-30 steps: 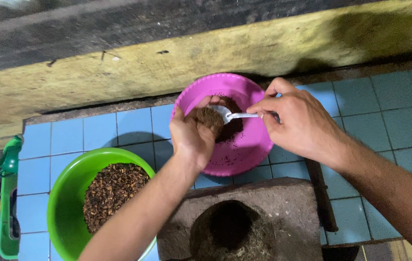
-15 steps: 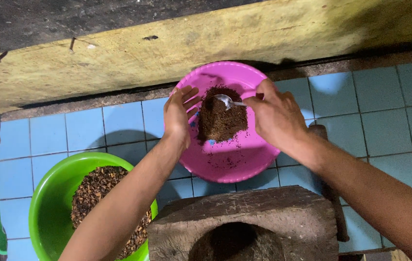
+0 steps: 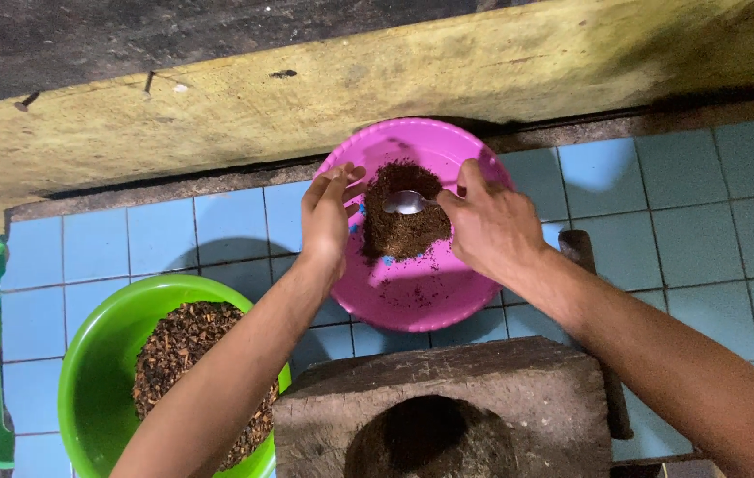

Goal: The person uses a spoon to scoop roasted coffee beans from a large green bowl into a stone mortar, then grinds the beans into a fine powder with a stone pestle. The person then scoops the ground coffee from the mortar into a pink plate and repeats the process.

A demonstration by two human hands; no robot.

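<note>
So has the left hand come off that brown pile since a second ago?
Yes. The left hand has pulled left off the brown pile, now open at the pink bowl's left edge.

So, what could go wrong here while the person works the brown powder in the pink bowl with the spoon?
1. The pink bowl looks tipped toward the person; the brown powder could slide out onto the blue tiles.
2. The left hand rests only at the rim, so a push from the spoon in the right hand may shift the bowl.
</note>
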